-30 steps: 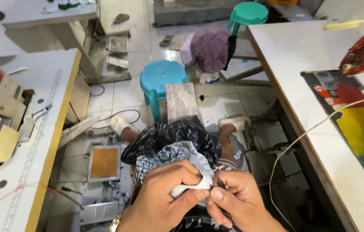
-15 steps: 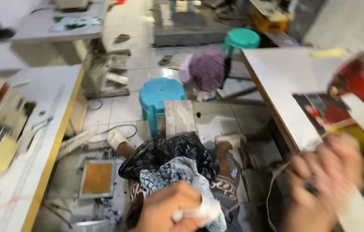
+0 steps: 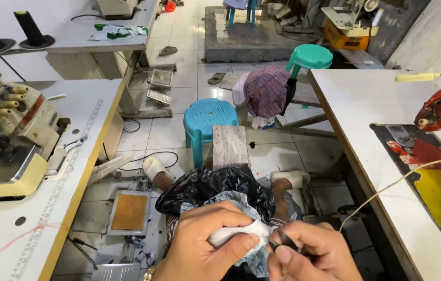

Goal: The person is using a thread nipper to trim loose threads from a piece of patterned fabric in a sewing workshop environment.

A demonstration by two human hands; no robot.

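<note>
Left hand (image 3: pixel 205 250) closed around a bunched white cloth piece (image 3: pixel 236 234) over the lap, just above a black plastic bag (image 3: pixel 210 190); right hand (image 3: pixel 311 255) pinching a small dark tool (image 3: pixel 281 240) against it.

Left hand (image 3: pixel 205 247) around a white cloth wad (image 3: pixel 233 234), right hand (image 3: pixel 311 255) pinching a small dark tool (image 3: pixel 281 240) beside it

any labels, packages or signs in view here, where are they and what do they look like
Warning sticker: on the front of the cream sewing machine at left; small yellow triangle.
Black plastic bag: on the lap just above the hands; crumpled, glossy, open, with patterned cloth inside.
Yellow crate: on the floor at top right under a machine; boxy, print too small to tell.
No screens or signs.
</note>
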